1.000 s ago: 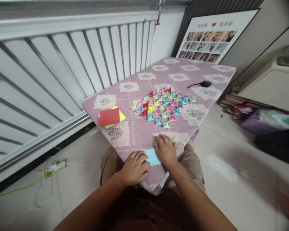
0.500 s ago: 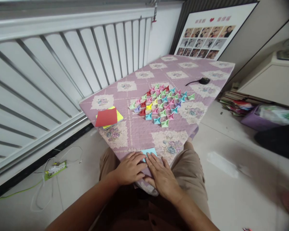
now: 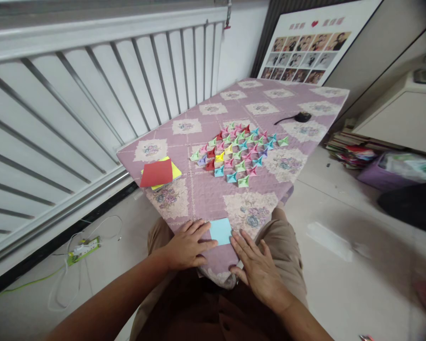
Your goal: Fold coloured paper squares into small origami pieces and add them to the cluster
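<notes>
A light blue sheet of paper (image 3: 220,231) lies flat near the close corner of the cloth-covered table (image 3: 202,199). My left hand (image 3: 187,245) rests flat at its left edge, fingers spread, the tips touching or just beside the paper. On the other side, my right hand (image 3: 254,261) lies with fingers stretched out and their tips at the paper's right edge. Farther back stand several small folded paper pieces (image 3: 240,166) in many colours, set in slanting rows. To the left is a stack of coloured paper with a red sheet (image 3: 156,173) on top and yellow below.
A black object with a cord (image 3: 302,117) lies toward the far right of the table. The white radiator (image 3: 152,80) runs along the left side. A photo board (image 3: 305,47) leans at the back. On the floor are a power strip (image 3: 84,250) and a purple bin (image 3: 383,173).
My hands have moved apart, the left one leftward and the right one rightward. More of the light blue paper, covered by my fingers before, now shows between them.
</notes>
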`<state>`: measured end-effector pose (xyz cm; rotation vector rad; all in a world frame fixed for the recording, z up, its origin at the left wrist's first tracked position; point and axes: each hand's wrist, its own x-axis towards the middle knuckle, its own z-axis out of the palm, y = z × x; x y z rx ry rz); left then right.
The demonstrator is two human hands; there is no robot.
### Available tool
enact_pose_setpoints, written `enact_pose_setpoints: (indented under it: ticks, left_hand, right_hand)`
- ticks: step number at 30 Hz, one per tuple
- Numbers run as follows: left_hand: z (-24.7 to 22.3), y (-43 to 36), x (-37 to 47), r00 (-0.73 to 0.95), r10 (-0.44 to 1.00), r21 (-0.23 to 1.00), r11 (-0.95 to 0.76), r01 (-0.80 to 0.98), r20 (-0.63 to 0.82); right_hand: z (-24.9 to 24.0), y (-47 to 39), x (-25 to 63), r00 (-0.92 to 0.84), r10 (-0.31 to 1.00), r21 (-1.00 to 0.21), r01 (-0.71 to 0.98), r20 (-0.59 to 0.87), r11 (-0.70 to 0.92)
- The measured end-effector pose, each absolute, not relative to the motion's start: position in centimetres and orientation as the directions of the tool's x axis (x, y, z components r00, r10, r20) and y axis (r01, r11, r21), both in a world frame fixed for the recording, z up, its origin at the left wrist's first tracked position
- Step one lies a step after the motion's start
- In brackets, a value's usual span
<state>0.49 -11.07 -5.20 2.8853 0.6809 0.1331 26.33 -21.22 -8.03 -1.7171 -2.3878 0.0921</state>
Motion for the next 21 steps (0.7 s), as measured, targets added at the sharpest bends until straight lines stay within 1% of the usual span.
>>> enact_pose_setpoints:
  ticks: [5, 9, 11, 14, 18, 21]
  left_hand:
    - [-5.3, -11.4, 0.6, 0.877, 0.480, 0.215, -0.859, 0.465, 0.024]
    - [-5.3, -11.8, 0.7, 0.863, 0.504, 0.234, -0.843, 0.484, 0.028]
    - [-5.4, -12.3, 0.9, 0.849, 0.528, 0.246, -0.827, 0.506, 0.029]
    - [-5.6, -13.4, 1.9, 0.798, 0.601, 0.270, -0.775, 0.572, 0.036]
    - [-6.2, -15.1, 3.8, 0.691, 0.720, 0.297, -0.674, 0.676, 0.063]
    - [-6.5, -15.9, 4.7, 0.639, 0.767, 0.312, -0.621, 0.719, 0.053]
  right_hand:
    - [-8.1, -21.5, 26.0, -0.174, 0.965, -0.214, 0.953, 0.196, 0.216]
    - [-7.5, -20.4, 24.9, 0.003, 0.968, -0.319, 0.944, 0.252, 0.080]
    - [-7.0, -19.4, 24.5, 0.066, 0.961, -0.365, 0.930, 0.270, 0.039]
    - [-6.3, -17.9, 24.0, 0.103, 0.958, -0.395, 0.919, 0.268, 0.012]
    - [-5.8, -16.3, 23.8, 0.124, 0.960, -0.411, 0.912, 0.251, -0.010]
    - [-5.8, -15.5, 23.8, 0.130, 0.961, -0.406, 0.913, 0.245, -0.020]
